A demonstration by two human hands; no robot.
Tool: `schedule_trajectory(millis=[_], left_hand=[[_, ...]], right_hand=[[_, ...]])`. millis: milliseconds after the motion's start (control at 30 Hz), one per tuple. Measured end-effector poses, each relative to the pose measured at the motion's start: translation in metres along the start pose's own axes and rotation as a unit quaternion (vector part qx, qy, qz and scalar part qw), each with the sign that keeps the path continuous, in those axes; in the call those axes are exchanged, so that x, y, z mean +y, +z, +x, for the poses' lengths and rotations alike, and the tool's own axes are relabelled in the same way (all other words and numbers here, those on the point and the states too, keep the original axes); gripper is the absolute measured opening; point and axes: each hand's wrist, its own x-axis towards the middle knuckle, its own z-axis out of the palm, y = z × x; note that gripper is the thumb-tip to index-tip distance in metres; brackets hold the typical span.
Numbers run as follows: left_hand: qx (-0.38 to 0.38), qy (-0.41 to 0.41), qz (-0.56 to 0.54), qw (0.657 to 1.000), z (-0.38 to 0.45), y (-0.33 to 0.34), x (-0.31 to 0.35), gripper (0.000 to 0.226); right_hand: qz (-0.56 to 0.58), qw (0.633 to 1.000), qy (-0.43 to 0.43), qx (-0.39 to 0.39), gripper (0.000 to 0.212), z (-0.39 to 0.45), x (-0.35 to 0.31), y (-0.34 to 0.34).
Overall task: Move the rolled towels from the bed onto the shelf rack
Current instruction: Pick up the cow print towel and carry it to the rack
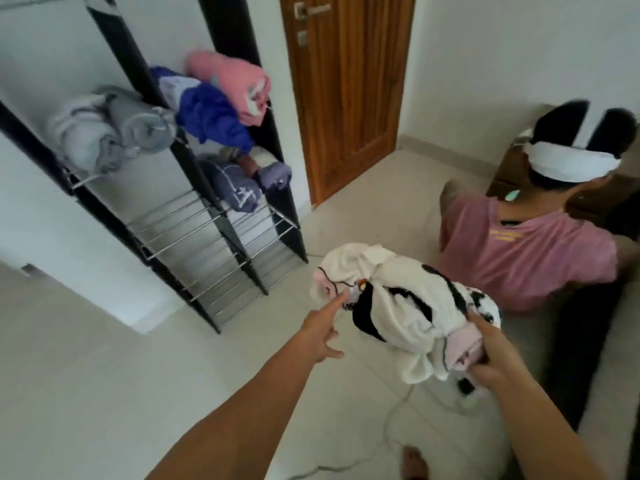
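White walls (502, 46), wooden door (346, 81), tiled floor (104, 375)

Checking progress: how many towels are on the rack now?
About 6, blurry: two grey rolls upper left, pink roll and blue bundle upper right, two purplish ones below. The white-black towel is in hand.

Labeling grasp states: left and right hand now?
Left hand: open, fingertip at the cow-print towel.
Right hand: closed on that towel's near end.

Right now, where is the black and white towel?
The black and white towel is in mid-air at lower centre-right, gripped by the right hand and touched by the left hand, between the shelf rack and a seated person.
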Motion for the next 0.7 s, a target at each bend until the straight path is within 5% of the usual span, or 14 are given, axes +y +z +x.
schedule_trajectory(millis=[33,133,367,700], left_hand=[[-0.021,0.003,-0.018,1.0,0.0,-0.021,0.005,0.09],[-0.039,0.028,-0.077,0.996,0.007,-0.069,0.022,0.08],[0.041,0.07,-0.264,0.961,0.059,-0.158,0.084,0.044],[0.11,0.071,-0.327,0.936,0.149,-0.264,0.187,0.04]], right_hand=[[-0.004,1.0,0.012,-0.014,0.028,0.007,0.011,0.027],[-0.052,0.997,0.044,-0.035,0.04,0.036,0.043,0.099],[-0.194,0.972,0.048,-0.123,0.016,0.1,0.087,0.242],[-0.346,0.918,0.07,-0.181,0.035,0.197,0.118,0.39]])
